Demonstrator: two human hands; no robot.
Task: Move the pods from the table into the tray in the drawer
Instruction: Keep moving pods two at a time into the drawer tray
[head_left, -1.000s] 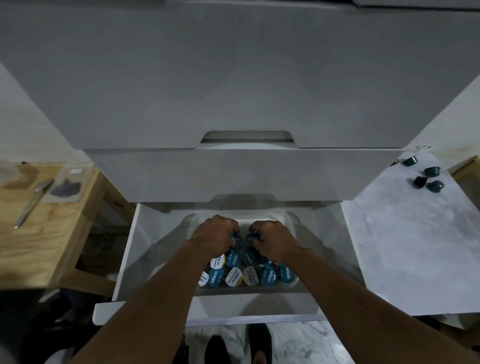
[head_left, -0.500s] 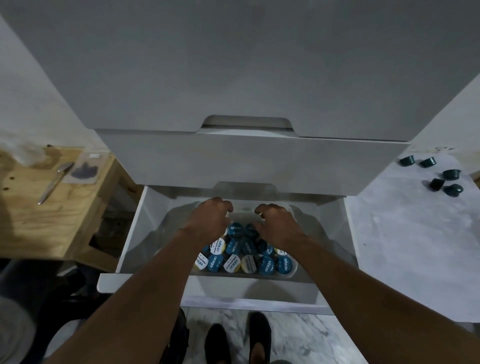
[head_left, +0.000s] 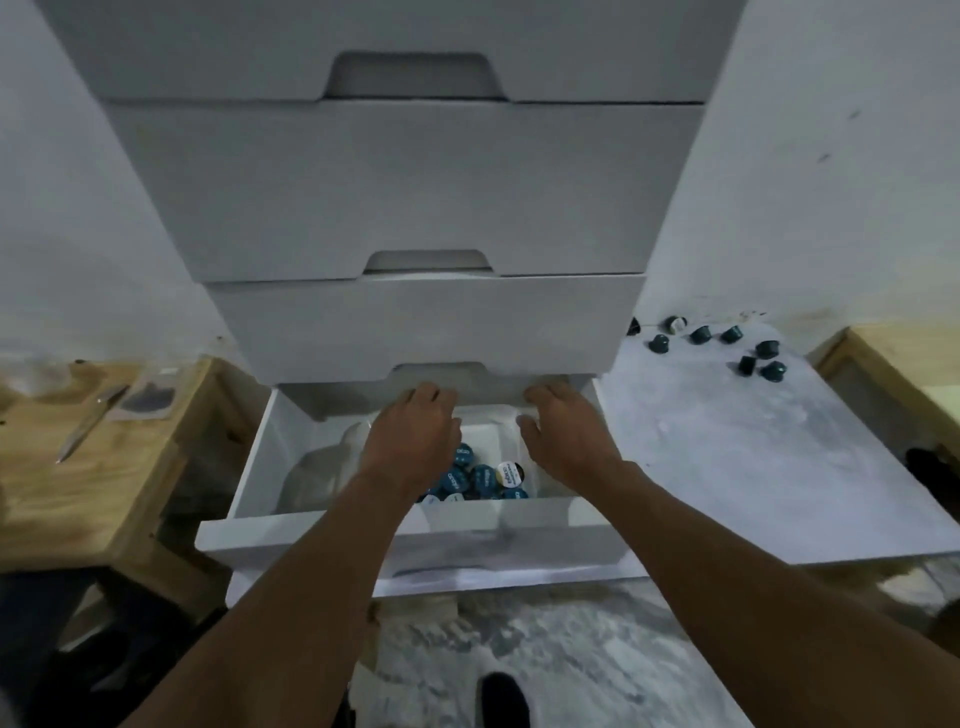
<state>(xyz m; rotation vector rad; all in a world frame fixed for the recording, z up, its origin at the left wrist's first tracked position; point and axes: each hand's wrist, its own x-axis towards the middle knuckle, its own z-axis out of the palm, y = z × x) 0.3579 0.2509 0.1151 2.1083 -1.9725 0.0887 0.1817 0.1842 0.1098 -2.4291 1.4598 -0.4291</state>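
Observation:
The bottom drawer (head_left: 415, 535) of a white cabinet stands pulled out. Inside it a white tray (head_left: 491, 434) holds several teal-lidded pods (head_left: 480, 478). My left hand (head_left: 410, 436) hovers over the tray's left side, fingers spread and empty, covering some pods. My right hand (head_left: 566, 436) hovers over the tray's right side, also spread and empty. Several dark teal pods (head_left: 727, 345) lie on the marble table (head_left: 753, 457) at the right, near the wall.
Closed white drawers (head_left: 410, 208) rise above the drawer that stands pulled out. A wooden table (head_left: 62, 483) at the left carries a metal tool (head_left: 88, 423) and a small packet (head_left: 148, 402). Crumpled clear plastic (head_left: 322, 467) lies in the drawer's left part. My shoe (head_left: 501, 699) shows below.
Both hands have let go of pods, opened, and lifted apart above the tray. The camera has tilted up and back, showing more cabinet and more pods on the table.

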